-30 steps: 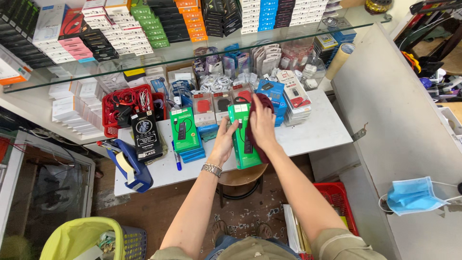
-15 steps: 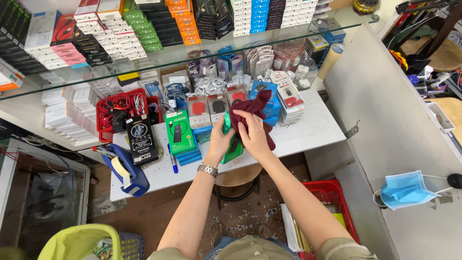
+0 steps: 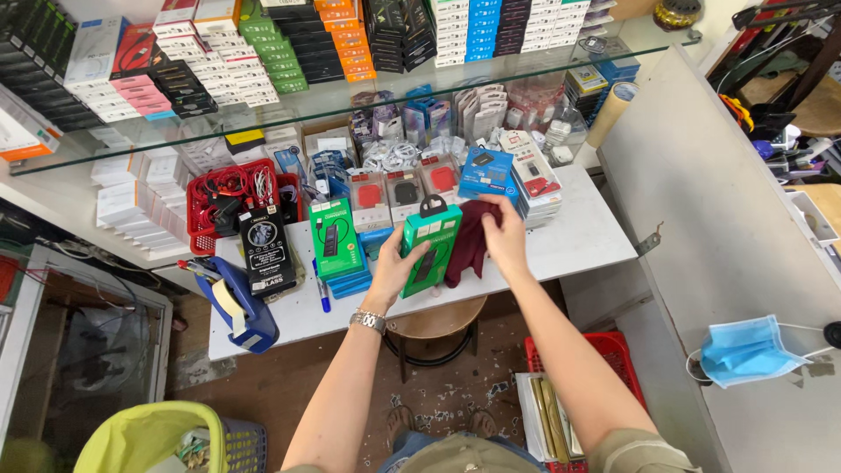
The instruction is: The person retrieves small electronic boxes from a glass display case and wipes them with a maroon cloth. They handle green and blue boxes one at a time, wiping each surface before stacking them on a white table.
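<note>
Green retail box (image 3: 429,247) held tilted above the white bench (image 3: 578,241), just right of the green box stack (image 3: 335,238). Left hand (image 3: 396,270) clasped around the box's lower edge from beneath. Right hand (image 3: 505,235) closed on a dark red cloth (image 3: 469,241) pressed against the box's right side. Advisable: steady the box from below, wipe in even strokes, keep clear of the hanger tab.
</note>
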